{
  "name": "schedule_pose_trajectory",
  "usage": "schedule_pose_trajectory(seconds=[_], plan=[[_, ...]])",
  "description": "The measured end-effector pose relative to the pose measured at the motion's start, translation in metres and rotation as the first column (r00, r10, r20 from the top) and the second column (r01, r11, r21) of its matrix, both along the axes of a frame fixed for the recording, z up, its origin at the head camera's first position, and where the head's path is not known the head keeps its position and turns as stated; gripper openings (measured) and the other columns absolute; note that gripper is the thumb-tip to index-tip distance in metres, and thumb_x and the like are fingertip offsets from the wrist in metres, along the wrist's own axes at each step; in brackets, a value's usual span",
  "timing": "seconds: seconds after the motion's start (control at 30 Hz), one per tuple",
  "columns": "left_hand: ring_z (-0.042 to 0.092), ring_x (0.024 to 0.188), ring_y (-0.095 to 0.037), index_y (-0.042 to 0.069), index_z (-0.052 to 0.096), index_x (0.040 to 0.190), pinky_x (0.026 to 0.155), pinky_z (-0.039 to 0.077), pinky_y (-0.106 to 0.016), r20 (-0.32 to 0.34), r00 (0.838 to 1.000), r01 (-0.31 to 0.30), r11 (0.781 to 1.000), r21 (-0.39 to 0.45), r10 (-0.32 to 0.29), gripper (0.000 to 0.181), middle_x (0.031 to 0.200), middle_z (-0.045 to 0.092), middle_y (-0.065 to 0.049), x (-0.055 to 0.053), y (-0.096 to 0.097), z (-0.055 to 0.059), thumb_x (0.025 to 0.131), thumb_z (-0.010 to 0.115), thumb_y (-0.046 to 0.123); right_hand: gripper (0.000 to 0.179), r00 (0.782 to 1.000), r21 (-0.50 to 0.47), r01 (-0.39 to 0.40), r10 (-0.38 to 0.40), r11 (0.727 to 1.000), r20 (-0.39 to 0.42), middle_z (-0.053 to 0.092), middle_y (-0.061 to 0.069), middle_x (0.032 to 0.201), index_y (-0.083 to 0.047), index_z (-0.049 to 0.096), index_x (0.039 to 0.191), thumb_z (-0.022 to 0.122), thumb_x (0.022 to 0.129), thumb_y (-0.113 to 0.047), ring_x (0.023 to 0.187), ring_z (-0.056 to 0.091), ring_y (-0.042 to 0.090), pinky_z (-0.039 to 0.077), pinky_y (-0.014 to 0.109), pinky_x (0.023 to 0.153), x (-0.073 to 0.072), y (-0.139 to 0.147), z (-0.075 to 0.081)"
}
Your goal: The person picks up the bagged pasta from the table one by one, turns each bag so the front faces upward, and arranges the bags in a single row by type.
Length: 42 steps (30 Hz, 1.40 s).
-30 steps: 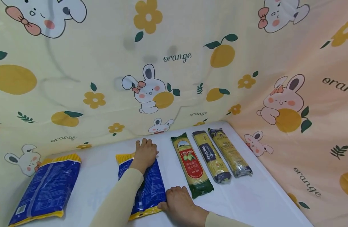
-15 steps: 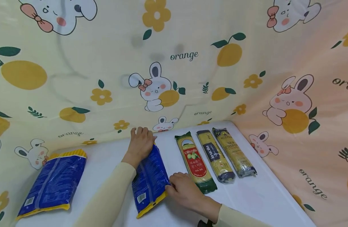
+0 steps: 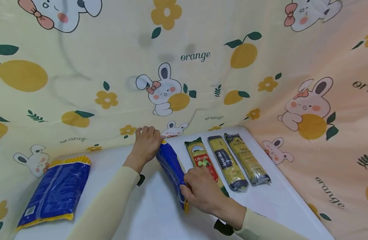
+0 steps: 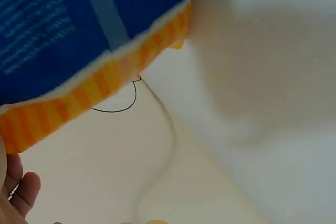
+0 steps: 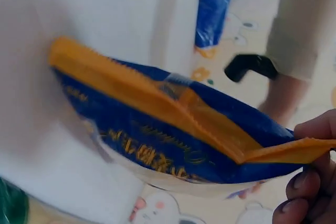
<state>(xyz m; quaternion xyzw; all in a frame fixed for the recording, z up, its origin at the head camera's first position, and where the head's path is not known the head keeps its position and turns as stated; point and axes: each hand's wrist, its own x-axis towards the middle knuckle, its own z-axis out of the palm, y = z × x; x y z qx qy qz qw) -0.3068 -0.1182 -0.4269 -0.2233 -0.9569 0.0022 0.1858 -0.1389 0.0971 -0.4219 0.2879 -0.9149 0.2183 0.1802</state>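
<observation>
A blue plastic bag with yellow ends (image 3: pixel 171 168) stands tilted up on edge over the white table. My left hand (image 3: pixel 146 144) holds its far end; in the left wrist view the yellow striped edge (image 4: pixel 100 85) meets the hand at lower left. At the near end, my right hand (image 3: pixel 204 190) pinches a corner, and the right wrist view shows thumb and fingers (image 5: pixel 304 187) on the yellow seam. The bag's contents are hidden. Right beside it lies a green-ended Olivoila pasta packet (image 3: pixel 199 155), partly covered by my right hand.
A second blue bag (image 3: pixel 56 190) lies flat at the table's left. Two more pasta packets, one labelled la sicilia (image 3: pixel 227 163) and one golden (image 3: pixel 247 160), lie side by side at right. A printed curtain (image 3: pixel 111 66) hangs behind the white table (image 3: pixel 150 213).
The bag between my hands has gone from lying flat to standing on edge, its near end swinging right. My right hand has risen with it; my left hand has moved slightly farther back.
</observation>
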Motion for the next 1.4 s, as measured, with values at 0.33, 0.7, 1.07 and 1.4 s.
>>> schedule_pose_trajectory(seconds=[0.33,0.7,1.07,1.4], plan=[[0.047,0.118,-0.036,0.009,0.062,0.106,0.109,0.021,-0.067,0.029,0.995,-0.094,0.996,-0.001,0.094,0.046,0.104,0.059,-0.011,0.013,-0.001,0.017,0.100,0.045,0.052,0.032,0.999,-0.020,-0.001,0.002,1.000,0.034,0.036,-0.018,0.064,-0.026,0.043,0.063,0.066,0.085,-0.024,0.067,0.037,0.002,0.028,0.022,0.067,0.002,-0.012,-0.012],[0.046,0.122,-0.044,0.004,0.064,0.110,0.106,0.017,-0.075,0.045,0.973,-0.228,0.973,0.016,0.228,0.059,0.112,0.061,-0.020,0.029,-0.016,0.018,0.097,0.047,0.058,0.034,0.998,-0.014,0.010,-0.009,1.000,0.069,0.038,-0.018,0.064,-0.026,0.042,0.064,0.067,0.086,-0.030,0.069,0.041,0.001,0.031,0.023,0.068,0.002,-0.020,-0.013],[0.049,0.115,-0.045,0.004,0.068,0.109,0.100,0.021,-0.075,0.143,0.949,-0.284,0.959,0.010,0.280,0.066,0.109,0.063,-0.019,0.034,-0.031,0.016,0.096,0.042,0.063,0.033,0.998,0.031,-0.038,0.037,0.999,0.042,0.041,-0.017,0.066,-0.026,0.045,0.065,0.068,0.087,-0.036,0.069,0.042,0.002,0.032,0.022,0.066,0.007,-0.033,-0.017],[0.052,0.107,-0.041,0.003,0.065,0.113,0.099,0.024,-0.074,0.256,0.932,-0.260,0.965,-0.023,0.257,0.043,0.103,0.061,-0.016,0.037,-0.043,0.007,0.100,0.052,0.041,0.030,0.989,0.116,-0.144,0.140,0.983,0.039,0.043,-0.016,0.068,-0.027,0.046,0.068,0.063,0.091,-0.037,0.070,0.043,0.004,0.033,0.023,0.068,0.011,-0.052,-0.019]])
